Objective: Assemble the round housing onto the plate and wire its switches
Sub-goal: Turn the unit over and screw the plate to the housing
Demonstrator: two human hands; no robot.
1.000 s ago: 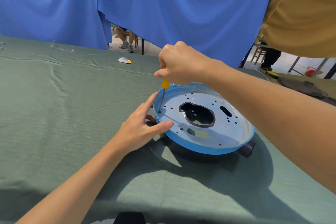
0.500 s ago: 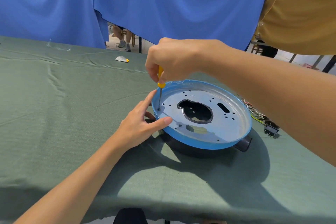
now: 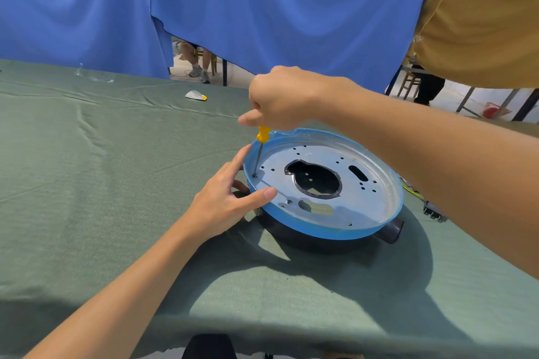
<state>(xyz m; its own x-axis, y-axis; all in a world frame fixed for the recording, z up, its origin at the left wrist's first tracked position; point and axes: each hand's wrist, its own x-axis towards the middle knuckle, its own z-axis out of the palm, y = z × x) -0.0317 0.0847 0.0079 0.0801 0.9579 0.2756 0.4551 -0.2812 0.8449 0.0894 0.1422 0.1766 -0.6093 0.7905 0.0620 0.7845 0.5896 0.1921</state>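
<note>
Your right hand [image 3: 280,99] hid most of screwdriver [image 3: 262,137] handle; only yellow lower end and thin shank showed. Screw at tip was too small to make out. Plate [image 3: 364,207] covered nearly all of dark housing [image 3: 390,232]. Your left hand [image 3: 224,201] had lower fingers out of sight beneath rim. Your right forearm cut across switch [image 3: 434,210]; detail was unreadable. White-and-yellow object [image 3: 196,95] far off was too small to name. Dark shape [image 3: 208,347] was clipped by bottom edge. Ochre-shirted person [image 3: 481,14] was cropped at top right.

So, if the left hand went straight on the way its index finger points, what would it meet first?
The left hand would likely meet the plate's blue rim first; the screwdriver shaft stands just beyond.
</note>
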